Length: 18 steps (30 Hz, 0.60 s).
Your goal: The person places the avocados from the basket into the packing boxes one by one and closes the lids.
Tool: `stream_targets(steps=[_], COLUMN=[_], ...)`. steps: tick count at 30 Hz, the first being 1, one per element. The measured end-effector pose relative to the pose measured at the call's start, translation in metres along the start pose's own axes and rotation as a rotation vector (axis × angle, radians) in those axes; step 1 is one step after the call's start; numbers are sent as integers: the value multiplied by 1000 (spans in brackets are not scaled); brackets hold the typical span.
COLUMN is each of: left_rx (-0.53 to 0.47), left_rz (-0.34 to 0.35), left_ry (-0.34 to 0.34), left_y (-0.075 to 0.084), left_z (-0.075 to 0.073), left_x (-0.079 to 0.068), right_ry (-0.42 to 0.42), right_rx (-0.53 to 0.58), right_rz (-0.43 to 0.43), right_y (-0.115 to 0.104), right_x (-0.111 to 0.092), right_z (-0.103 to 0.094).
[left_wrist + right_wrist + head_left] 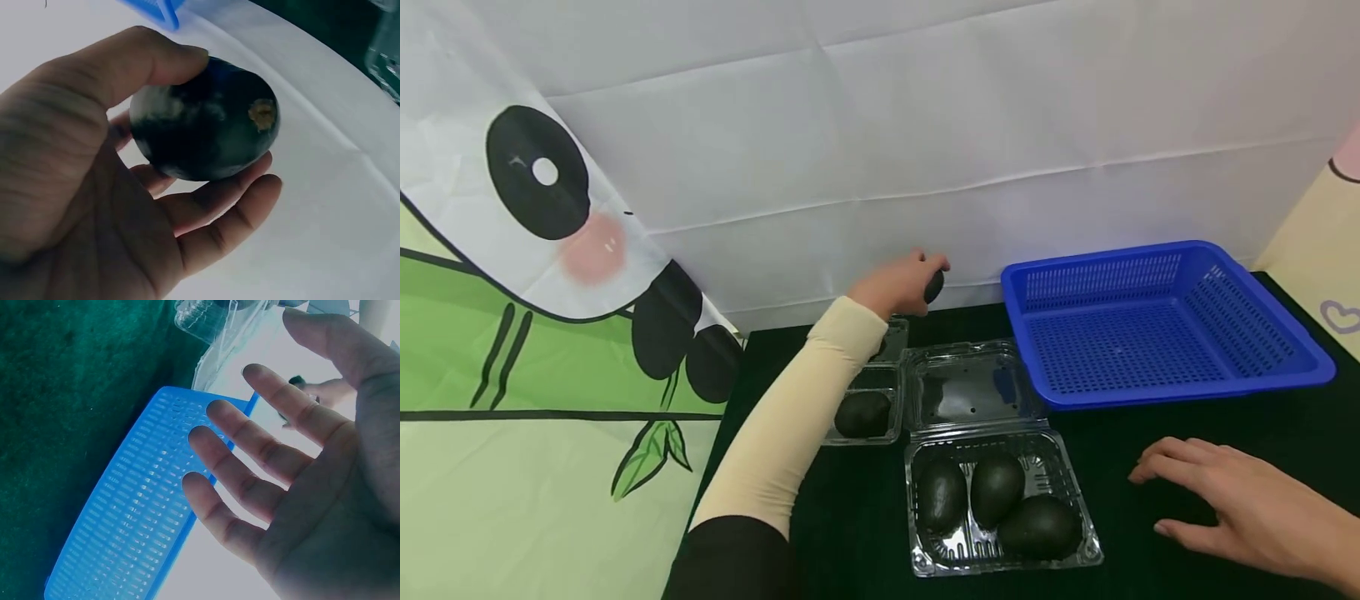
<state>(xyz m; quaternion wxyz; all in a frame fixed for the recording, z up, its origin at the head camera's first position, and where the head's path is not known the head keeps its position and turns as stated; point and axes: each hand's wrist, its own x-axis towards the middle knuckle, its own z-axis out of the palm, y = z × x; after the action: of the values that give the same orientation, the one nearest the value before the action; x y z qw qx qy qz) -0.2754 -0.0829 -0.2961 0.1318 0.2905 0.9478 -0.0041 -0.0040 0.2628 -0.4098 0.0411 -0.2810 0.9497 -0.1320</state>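
Observation:
My left hand (891, 286) holds a dark avocado (203, 125) at the back of the table, close to the white cloth backdrop. In the left wrist view the thumb lies over its top and the fingers curl beneath, with the brown stem scar facing outward. Below that forearm, a smaller clear clamshell box (895, 375) stands with its lid up and an avocado (862, 414) inside. A larger clamshell box (1007, 567) lies open at the front, holding three avocados (996, 490). My right hand (1232, 504) is spread over the table to its right, holding nothing.
A blue perforated plastic basket (1120, 350) sits at the back right, its left side beside the larger box's raised lid (973, 387). A dark green cloth (842, 525) covers the table. White cloth (887, 125) hangs behind, and a cartoon-printed cloth (550, 350) hangs at left.

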Motion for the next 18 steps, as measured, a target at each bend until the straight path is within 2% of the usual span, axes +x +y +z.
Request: stream_targets(steps=[4, 8, 13, 18], left_rx=[3, 27, -71, -123], left_rz=[-4, -32, -99, -171], left_ry=[25, 13, -26, -50], left_y=[-27, -51, -78, -95], left_z=[8, 26, 56, 84], left_x=[-29, -57, -86, -111], right_ry=[0, -15, -24, -25], right_rx=[-10, -7, 7, 8], right_rz=[14, 29, 26, 8], right_y=[-1, -1, -1, -1], right_x=[2, 0, -1, 0], right_z=[-2, -2, 0, 1])
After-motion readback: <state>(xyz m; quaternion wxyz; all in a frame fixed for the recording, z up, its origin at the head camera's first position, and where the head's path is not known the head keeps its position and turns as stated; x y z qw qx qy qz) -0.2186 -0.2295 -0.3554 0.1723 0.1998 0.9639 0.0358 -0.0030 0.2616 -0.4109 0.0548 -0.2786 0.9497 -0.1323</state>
